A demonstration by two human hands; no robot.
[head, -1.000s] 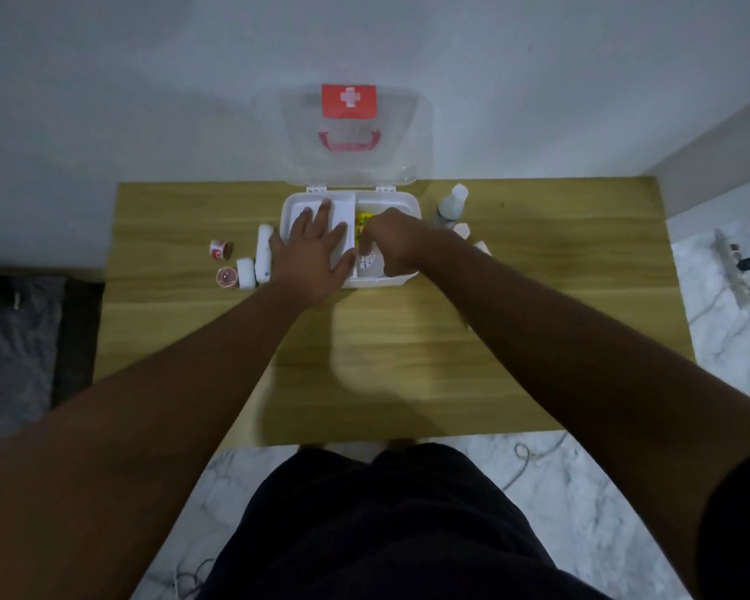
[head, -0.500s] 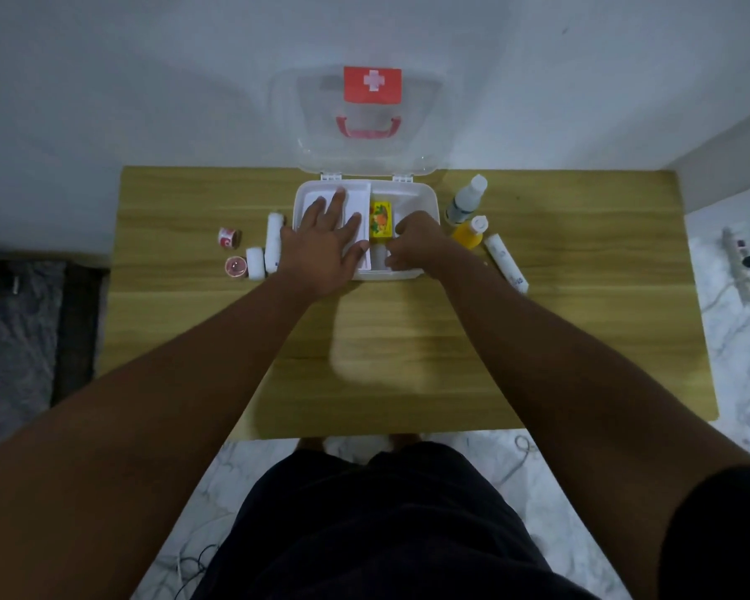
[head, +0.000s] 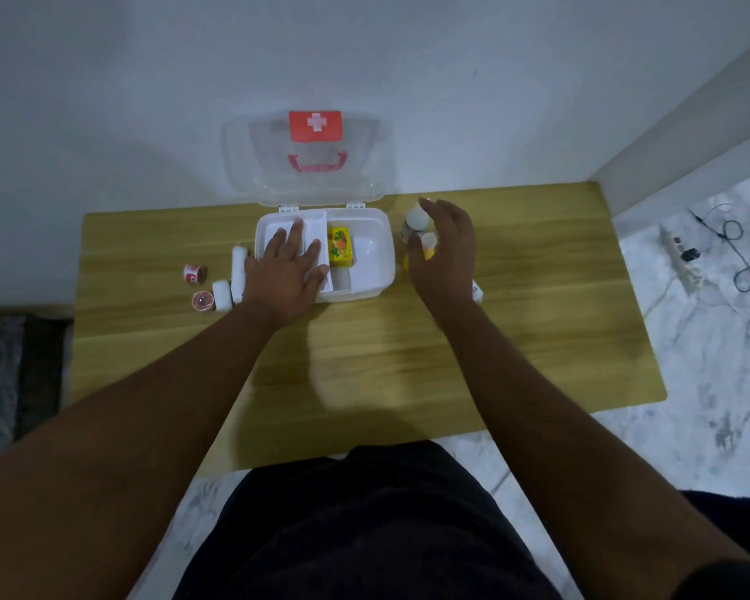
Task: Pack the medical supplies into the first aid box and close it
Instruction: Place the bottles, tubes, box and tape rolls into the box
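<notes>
The white first aid box [head: 382, 253] stands open at the table's far middle, its clear lid [head: 308, 166] with a red cross leaning on the wall. Inside lie a yellow packet [head: 340, 252] and a white flat pack [head: 317, 229]. My left hand [head: 286, 275] rests flat, fingers spread, on that white pack in the box's left half. My right hand [head: 444, 253] hovers open just right of the box, over a white bottle [head: 415, 218] and a small yellow bottle [head: 427, 246]. A white tube [head: 476, 292] pokes out from under the right wrist.
Left of the box lie two white bandage rolls [head: 238, 270] [head: 221, 295] and two small red-and-white tape rolls [head: 193, 274] [head: 203, 301]. The wooden table [head: 408, 361] stands against a white wall. A power strip with cables [head: 685, 257] lies on the marble floor at right.
My right hand has left the box's front right compartment and moved right, over the bottles beside the box. My left hand stays flat on the white pack.
</notes>
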